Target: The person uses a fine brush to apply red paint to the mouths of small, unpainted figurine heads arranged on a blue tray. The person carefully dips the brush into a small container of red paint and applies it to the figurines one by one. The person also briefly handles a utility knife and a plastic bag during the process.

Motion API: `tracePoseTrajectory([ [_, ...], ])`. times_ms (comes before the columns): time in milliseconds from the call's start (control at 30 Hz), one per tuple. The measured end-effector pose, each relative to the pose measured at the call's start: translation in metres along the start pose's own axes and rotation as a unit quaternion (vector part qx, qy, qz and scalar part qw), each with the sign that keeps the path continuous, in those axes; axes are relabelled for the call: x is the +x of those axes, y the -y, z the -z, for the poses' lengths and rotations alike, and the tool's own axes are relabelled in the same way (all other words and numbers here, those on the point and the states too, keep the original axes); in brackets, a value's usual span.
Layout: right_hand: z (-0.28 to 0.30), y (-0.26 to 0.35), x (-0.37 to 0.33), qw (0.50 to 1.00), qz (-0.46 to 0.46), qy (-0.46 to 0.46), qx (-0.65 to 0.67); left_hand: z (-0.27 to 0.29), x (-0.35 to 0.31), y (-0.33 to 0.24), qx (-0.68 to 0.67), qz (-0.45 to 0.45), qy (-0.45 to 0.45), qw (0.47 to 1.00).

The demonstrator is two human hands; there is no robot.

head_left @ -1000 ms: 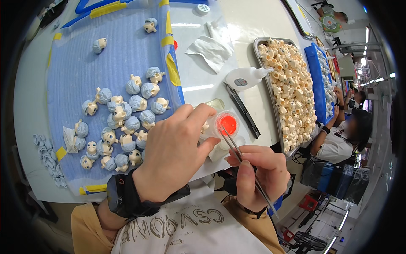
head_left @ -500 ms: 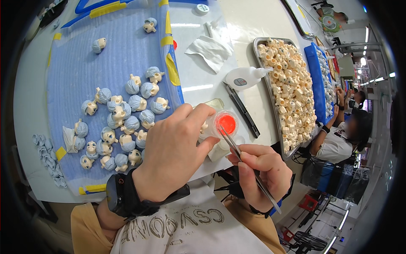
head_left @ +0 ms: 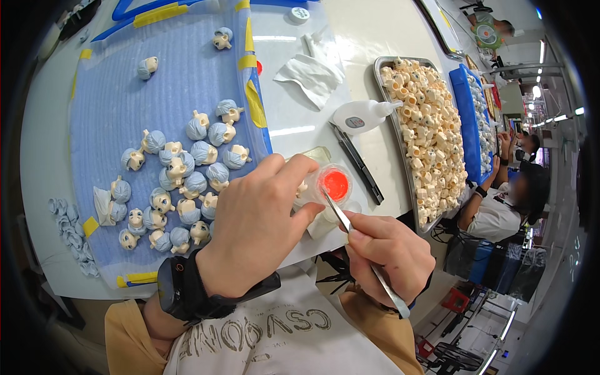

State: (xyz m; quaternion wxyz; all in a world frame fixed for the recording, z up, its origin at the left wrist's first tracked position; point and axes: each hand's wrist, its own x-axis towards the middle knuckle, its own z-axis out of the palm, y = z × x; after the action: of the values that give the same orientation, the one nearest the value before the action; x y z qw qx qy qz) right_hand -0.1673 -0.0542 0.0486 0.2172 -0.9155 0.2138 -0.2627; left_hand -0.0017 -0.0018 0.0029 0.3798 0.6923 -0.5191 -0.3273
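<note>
My left hand (head_left: 256,219), palm down with curled fingers, reaches over the table. A small cream-coloured piece (head_left: 301,188) shows between its index finger and thumb; the rest is hidden. Against those fingers is a small clear jar (head_left: 345,194) with bright red-orange contents (head_left: 335,184). My right hand (head_left: 390,256) grips metal tweezers (head_left: 342,219), their tips at the jar's near rim and their back end toward me. Left of my hands, several doll heads (head_left: 203,152) with pale blue hair lie on a blue padded mat (head_left: 169,81).
A white squeeze bottle (head_left: 359,117) and a black cutter knife (head_left: 359,165) lie beyond the jar. To the right are a metal tray (head_left: 377,69) of cream doll face parts and a blue bin (head_left: 459,94). Crumpled tissue (head_left: 312,78) lies behind. Another person (head_left: 494,212) sits at far right.
My right hand has turned over so its back shows more, and the tweezers have rotated. Their tips have drawn from inside the jar to its near rim. My left hand stays put.
</note>
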Motion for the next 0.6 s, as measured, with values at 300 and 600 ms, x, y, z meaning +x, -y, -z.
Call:
tracePoseTrajectory([
  [300,0.002,-0.004,-0.01,0.999,0.001,0.002,0.054,0.0,0.0,0.001,0.004,-0.002,0.002,1.0],
  [600,-0.002,-0.002,-0.02,0.986,-0.025,-0.151,0.07,-0.002,0.0,0.001,0.01,-0.009,-0.001,1.0],
])
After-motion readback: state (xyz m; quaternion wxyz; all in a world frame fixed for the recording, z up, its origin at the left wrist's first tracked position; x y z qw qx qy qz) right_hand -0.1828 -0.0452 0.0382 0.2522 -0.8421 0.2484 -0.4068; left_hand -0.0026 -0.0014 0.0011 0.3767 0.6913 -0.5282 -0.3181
